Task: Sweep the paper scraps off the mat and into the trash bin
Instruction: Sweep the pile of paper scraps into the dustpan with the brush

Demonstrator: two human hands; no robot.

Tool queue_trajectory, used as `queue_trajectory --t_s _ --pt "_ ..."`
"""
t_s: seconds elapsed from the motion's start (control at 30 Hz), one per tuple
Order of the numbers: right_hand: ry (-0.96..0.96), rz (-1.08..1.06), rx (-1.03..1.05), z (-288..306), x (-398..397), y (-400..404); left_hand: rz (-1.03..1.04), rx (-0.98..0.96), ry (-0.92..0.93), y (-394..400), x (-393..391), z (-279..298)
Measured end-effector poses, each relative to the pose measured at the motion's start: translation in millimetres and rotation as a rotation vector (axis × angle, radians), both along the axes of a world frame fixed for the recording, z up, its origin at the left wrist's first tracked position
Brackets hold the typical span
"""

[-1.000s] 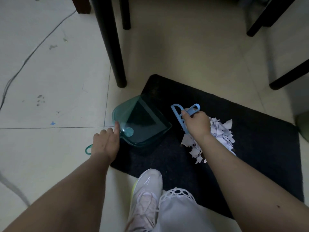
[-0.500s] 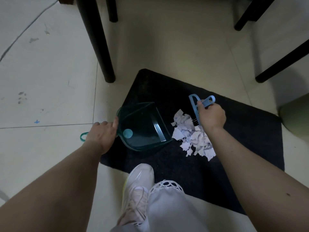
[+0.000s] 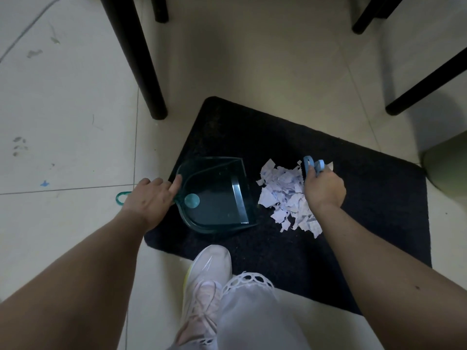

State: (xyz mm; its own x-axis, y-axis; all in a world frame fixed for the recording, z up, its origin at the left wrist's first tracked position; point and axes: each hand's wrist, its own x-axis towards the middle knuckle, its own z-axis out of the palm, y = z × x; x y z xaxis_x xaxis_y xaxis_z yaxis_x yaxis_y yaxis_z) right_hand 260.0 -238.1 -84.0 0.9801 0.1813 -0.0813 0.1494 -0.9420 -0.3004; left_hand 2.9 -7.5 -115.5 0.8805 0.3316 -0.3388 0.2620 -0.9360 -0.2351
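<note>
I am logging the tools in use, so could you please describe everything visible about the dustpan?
The dustpan looks like translucent teal plastic, with raised side walls, a flat lighter lip facing the paper scraps, and a round disc near its handle. It lies empty on the dark mat, its handle reaching out over the tiled floor, held by the left hand. The scraps lie just beyond its lip.

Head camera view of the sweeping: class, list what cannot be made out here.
- Brush bristles: hidden behind the right hand and paper scraps.
- Dustpan handle: mostly covered by the left hand.
- Green object, possibly the bin: cut off by the right edge.
</note>
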Motion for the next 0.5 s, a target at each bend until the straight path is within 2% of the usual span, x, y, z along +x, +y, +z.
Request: queue_trajectory --t_s 0.2,0.5 --pt "-0.002 0.008 -0.017 -8 6 0 -0.01 0.01 -0.006 3 2 0" --pt "0.189 0.051 0.005 -27 -14 25 0.021 -0.011 -0.006 -1 3 1"
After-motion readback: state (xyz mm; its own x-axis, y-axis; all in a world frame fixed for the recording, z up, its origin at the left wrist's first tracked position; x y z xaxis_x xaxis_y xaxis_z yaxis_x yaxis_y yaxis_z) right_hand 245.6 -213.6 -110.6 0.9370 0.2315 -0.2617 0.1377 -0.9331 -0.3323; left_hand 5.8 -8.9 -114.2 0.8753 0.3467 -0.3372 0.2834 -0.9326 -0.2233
